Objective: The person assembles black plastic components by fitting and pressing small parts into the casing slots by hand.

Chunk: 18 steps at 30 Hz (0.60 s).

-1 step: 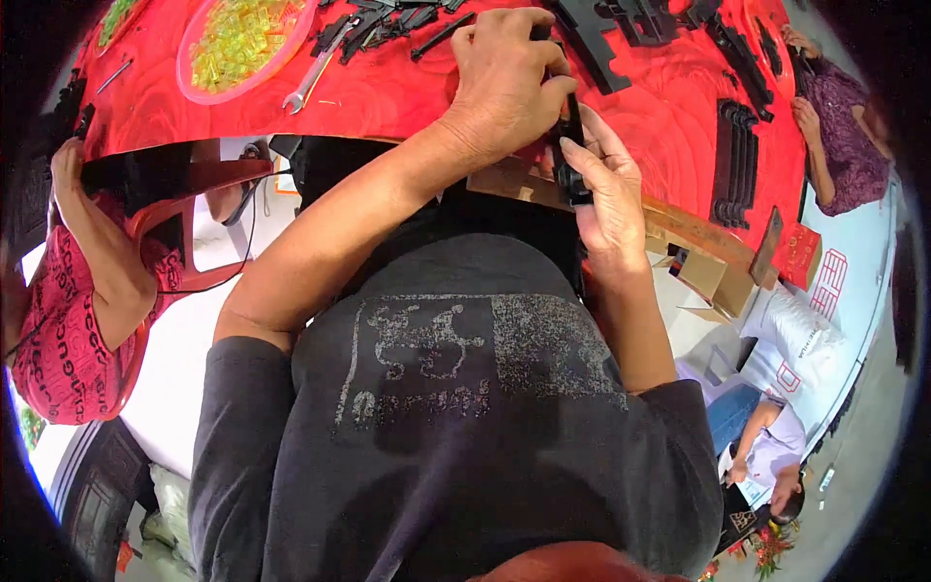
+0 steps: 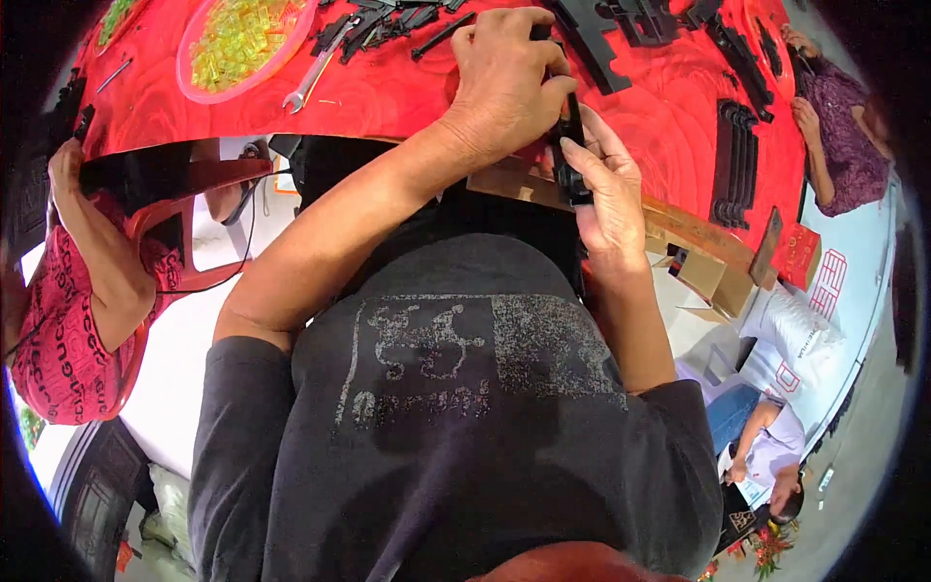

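Observation:
A long, narrow black part point(image 2: 570, 131), perhaps plastic, is held between my two hands just past the table's near edge. My left hand point(image 2: 509, 78) reaches over its far end, fingers curled and thumb bent against it; what lies under the palm is hidden. From the right, my right hand point(image 2: 613, 184) grips the near end, its thumb laid along the top and its fingers behind. The exact kind of part cannot be made out.
On the red-covered table point(image 2: 388, 107) are a pink-rimmed bowl point(image 2: 182, 78) of yellow translucent pieces, a wrench point(image 2: 318, 76), a pile of small black parts point(image 2: 388, 24), larger black parts point(image 2: 592, 48) and a row of black strips point(image 2: 734, 165). Other people sit at left and right.

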Each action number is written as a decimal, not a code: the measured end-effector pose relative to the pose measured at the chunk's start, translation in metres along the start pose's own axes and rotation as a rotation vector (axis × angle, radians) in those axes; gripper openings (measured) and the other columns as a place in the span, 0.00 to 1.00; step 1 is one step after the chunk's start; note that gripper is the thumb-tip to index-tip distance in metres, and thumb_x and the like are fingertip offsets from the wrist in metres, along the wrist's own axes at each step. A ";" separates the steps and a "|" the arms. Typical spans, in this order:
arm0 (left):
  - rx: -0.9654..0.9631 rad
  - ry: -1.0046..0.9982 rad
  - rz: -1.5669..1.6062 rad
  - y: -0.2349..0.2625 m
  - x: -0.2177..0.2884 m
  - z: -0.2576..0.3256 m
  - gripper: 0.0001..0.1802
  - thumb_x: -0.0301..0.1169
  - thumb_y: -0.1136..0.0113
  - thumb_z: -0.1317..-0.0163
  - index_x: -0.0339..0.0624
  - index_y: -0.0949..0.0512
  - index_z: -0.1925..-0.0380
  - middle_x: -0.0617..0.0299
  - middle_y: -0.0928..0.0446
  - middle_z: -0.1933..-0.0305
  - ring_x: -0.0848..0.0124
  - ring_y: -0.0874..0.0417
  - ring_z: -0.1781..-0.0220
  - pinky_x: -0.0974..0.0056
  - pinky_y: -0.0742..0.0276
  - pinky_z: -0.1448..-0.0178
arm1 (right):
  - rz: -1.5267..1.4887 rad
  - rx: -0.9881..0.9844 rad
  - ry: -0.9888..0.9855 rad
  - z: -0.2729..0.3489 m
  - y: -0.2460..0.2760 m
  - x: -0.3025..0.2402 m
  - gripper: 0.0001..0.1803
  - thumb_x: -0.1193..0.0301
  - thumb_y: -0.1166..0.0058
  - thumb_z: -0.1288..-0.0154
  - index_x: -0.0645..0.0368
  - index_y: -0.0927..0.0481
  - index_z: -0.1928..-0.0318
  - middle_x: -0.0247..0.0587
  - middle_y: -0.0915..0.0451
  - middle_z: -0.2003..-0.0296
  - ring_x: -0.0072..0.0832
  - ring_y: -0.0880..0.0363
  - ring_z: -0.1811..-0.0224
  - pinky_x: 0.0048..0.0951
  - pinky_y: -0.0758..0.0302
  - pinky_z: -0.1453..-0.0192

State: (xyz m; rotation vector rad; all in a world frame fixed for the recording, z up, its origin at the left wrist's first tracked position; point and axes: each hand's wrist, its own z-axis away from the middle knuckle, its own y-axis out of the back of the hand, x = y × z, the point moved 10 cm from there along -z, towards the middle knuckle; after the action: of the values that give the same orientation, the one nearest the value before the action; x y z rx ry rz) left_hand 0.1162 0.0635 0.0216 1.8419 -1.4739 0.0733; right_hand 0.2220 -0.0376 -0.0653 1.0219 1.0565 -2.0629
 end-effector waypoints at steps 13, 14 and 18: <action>-0.100 0.237 -0.007 -0.005 -0.013 0.001 0.07 0.35 0.33 0.51 0.46 0.14 0.74 0.56 0.21 0.47 0.57 0.28 0.41 0.48 0.39 0.39 | 0.001 0.001 0.015 0.000 0.003 0.001 0.27 0.84 0.39 0.40 0.70 0.28 0.39 0.47 0.21 0.47 0.29 0.19 0.48 0.29 0.21 0.43; -0.119 0.212 0.010 -0.007 -0.011 0.002 0.07 0.35 0.34 0.51 0.46 0.14 0.75 0.56 0.24 0.44 0.55 0.31 0.38 0.45 0.42 0.38 | 0.001 0.001 0.015 0.000 0.002 0.001 0.27 0.84 0.39 0.40 0.70 0.28 0.39 0.47 0.21 0.47 0.29 0.19 0.48 0.29 0.21 0.43; -0.139 0.082 -0.036 -0.001 0.007 0.002 0.08 0.34 0.35 0.50 0.43 0.14 0.76 0.55 0.25 0.42 0.55 0.33 0.35 0.42 0.45 0.37 | -0.002 0.021 0.044 0.000 0.006 0.002 0.29 0.84 0.39 0.41 0.70 0.29 0.38 0.50 0.22 0.45 0.30 0.21 0.46 0.31 0.23 0.40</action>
State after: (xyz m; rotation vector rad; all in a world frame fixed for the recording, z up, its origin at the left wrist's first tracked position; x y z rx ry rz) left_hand 0.1187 0.0567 0.0234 1.7328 -1.3550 0.0277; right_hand 0.2257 -0.0407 -0.0691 1.0821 1.0605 -2.0654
